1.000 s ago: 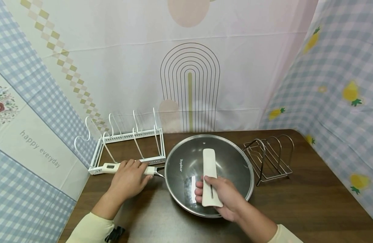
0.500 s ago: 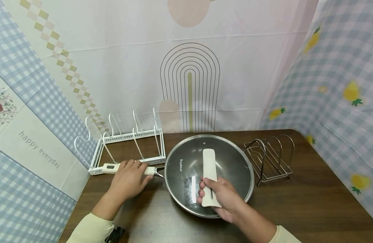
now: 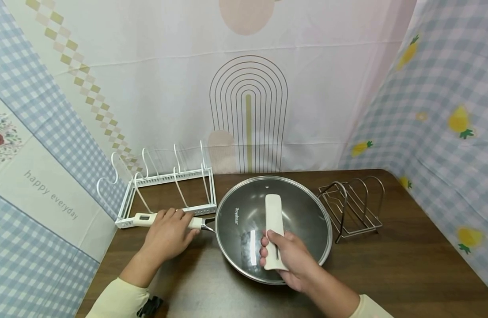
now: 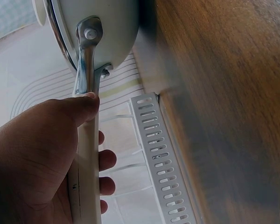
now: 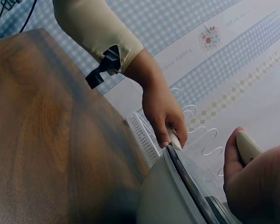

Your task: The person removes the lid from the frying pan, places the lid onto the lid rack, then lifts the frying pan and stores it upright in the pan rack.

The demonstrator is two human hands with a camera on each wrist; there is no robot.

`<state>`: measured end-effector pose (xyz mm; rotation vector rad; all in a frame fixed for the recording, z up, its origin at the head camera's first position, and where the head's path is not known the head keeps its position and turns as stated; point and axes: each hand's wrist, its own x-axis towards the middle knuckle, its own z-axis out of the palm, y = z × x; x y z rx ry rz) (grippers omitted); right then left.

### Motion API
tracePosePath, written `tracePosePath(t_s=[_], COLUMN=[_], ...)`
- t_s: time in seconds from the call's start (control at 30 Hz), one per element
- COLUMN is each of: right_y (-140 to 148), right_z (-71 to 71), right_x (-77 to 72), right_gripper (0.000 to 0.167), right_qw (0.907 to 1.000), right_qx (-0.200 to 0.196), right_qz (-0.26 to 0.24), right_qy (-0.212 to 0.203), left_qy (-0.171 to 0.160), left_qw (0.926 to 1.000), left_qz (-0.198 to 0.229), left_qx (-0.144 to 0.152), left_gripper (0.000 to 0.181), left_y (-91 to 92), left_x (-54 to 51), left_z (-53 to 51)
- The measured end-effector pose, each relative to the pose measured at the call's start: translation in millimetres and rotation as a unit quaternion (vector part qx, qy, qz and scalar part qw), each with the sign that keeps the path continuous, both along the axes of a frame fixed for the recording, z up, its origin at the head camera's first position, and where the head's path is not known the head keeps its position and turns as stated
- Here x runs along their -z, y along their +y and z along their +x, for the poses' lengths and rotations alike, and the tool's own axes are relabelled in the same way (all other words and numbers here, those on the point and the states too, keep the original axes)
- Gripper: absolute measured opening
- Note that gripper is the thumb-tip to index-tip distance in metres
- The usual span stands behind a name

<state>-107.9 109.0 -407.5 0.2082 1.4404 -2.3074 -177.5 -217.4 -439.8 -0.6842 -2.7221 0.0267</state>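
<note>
A pan (image 4: 116, 28) with a cream outside stands on the table under a glass lid (image 3: 244, 198) with a metal rim. My left hand (image 3: 169, 234) grips the long cream pan handle (image 3: 143, 219); in the left wrist view the thumb (image 4: 86, 107) lies along its top and the fingers wrap below. Upright on the lid is a long cream lid handle (image 3: 273, 212). My right hand (image 3: 297, 260) holds its near end, thumb on one side and fingertips on the other. The lid rests on the pan's rim.
Behind the pan handle stands a white wire rack (image 3: 180, 174) with upright loops, close to the pan's left side. A smaller metal rack (image 3: 361, 232) is near its right side. Patterned cloths (image 3: 327, 88) hang behind and beside the brown table (image 3: 410, 265).
The right hand's fingers have shifted slightly around the lid handle. The pan, lid and left hand look unmoved.
</note>
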Motion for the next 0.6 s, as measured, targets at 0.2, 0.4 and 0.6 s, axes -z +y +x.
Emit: tracePosePath(t_s=[0.2,0.4,0.6], right_y=[-1.5,-1.6,-1.2], right_z=[-0.1,-1.1,-2.3], right_x=[-0.2,0.0,-0.9], right_gripper=[0.031,0.029,0.027], right_qw=[0.9977,0.9967,0.9965], right_qx=[0.0,0.0,0.002], right_qz=[0.064,0.073,0.074], right_qy=[0.025,0.034,0.038], left_qy=[0.0,0.002,0.004], left_qw=[1.0,1.0,1.0], left_qz=[-0.001,-0.002,-0.002], left_qx=[-0.003,-0.001,0.0], left_gripper=[0.05,0.05,0.05], left_y=[0.2,0.2,-0.2], left_x=[-0.4,0.1,0.7], left_z=[0.0,-0.2,-1.0])
